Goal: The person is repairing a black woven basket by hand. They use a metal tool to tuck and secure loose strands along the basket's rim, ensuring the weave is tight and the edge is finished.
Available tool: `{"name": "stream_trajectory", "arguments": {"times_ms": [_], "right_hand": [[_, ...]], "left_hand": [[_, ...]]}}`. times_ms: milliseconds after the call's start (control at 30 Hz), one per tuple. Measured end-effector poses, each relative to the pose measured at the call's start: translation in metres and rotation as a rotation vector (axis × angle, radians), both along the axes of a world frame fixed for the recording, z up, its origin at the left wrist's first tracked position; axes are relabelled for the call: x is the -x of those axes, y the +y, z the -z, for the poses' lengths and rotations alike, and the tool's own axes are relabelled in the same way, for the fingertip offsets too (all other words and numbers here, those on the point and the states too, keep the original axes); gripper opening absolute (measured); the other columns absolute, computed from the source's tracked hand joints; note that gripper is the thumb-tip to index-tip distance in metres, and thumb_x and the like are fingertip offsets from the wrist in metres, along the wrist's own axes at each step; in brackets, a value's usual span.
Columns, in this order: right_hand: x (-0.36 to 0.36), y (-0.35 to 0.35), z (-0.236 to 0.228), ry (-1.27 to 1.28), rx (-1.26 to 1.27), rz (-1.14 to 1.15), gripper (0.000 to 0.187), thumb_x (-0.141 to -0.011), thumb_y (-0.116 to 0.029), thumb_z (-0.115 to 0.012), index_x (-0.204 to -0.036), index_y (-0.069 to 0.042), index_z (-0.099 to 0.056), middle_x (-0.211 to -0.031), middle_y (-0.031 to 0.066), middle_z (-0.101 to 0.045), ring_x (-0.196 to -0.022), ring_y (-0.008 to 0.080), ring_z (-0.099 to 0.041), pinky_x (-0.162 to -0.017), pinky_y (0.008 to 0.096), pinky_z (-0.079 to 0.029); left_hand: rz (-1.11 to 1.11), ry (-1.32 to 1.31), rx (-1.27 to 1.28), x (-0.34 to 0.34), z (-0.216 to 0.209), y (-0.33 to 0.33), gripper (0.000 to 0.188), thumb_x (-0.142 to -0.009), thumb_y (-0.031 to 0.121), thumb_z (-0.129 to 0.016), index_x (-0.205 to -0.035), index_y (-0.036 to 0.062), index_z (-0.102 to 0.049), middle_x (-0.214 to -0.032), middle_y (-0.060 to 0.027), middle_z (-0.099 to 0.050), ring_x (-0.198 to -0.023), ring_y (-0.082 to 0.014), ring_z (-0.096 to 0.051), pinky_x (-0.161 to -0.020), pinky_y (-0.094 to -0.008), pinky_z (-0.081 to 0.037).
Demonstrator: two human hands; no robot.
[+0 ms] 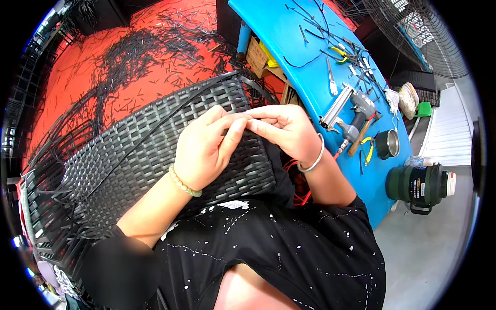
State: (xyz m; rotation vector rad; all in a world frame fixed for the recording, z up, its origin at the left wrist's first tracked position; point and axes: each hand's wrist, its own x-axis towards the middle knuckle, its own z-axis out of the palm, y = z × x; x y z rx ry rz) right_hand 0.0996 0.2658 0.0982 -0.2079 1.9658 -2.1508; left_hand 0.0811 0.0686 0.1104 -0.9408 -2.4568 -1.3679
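A black woven wicker panel [155,134] lies slanted across my lap, with a long loose flat strip [168,111] running diagonally over its weave. Above the panel's right part, my left hand [206,147] and my right hand [289,129] meet fingertip to fingertip. Both are closed in a pinch, thumb against forefinger. Whatever sits between the fingertips is too small or too covered to name. Loose strip ends stick out at the panel's left side and near its upper right corner.
To the right stands a blue table [305,67] bearing a nail gun [356,113], a hammer [359,137], yellow-handled pliers [368,150], a metal cup [387,143] and strip offcuts. A dark green jug [416,187] is beyond its edge. Black scraps [139,46] litter the red floor [67,67].
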Motion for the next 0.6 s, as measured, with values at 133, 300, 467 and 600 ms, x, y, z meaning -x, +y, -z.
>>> {"name": "stream_trajectory", "arguments": {"times_ms": [133,300,467,600], "right_hand": [[0.013,0.023,-0.017,0.253,-0.402,0.04,0.016,-0.086,-0.014,-0.076,-0.092,0.001,-0.076,-0.07,-0.0005,-0.066,-0.062,0.0015,-0.052,-0.054,0.0209,-0.039],[0.024,0.04,-0.025,0.288,-0.377,-0.132,0.016,-0.083,-0.014,-0.079,-0.081,0.001,-0.074,-0.068,-0.0023,-0.061,-0.062,0.0037,-0.05,-0.053,0.0235,-0.036],[0.047,0.05,-0.027,0.183,-0.427,-0.301,0.014,-0.083,-0.015,-0.079,-0.086,-0.002,-0.076,-0.073,-0.0037,-0.064,-0.064,0.0013,-0.048,-0.055,0.0212,-0.036],[0.086,0.065,-0.018,0.215,-0.335,-0.242,0.02,-0.087,-0.021,-0.076,-0.093,-0.002,-0.075,-0.077,-0.0004,-0.069,-0.064,0.003,-0.055,-0.058,0.0197,-0.045]], "left_hand": [[-0.015,0.055,0.035,0.006,-0.001,-0.003,0.01,-0.091,0.012,-0.068,-0.089,0.0021,-0.07,-0.07,-0.0091,-0.059,-0.061,-0.0233,-0.059,-0.057,-0.0331,-0.047],[0.094,-0.514,-0.21,0.003,0.0,-0.002,0.01,-0.091,0.009,-0.071,-0.091,-0.0009,-0.071,-0.07,-0.003,-0.064,-0.06,-0.0095,-0.061,-0.057,-0.0235,-0.048],[0.076,-0.681,-0.413,0.01,0.006,0.004,0.009,-0.09,0.007,-0.072,-0.094,-0.0015,-0.07,-0.071,0.0014,-0.063,-0.063,-0.0059,-0.061,-0.058,-0.0206,-0.049],[0.074,-0.427,-0.353,0.034,0.018,0.012,0.016,-0.094,0.012,-0.067,-0.103,-0.0002,-0.069,-0.085,-0.0039,-0.066,-0.077,-0.011,-0.064,-0.069,-0.0249,-0.051]]}}
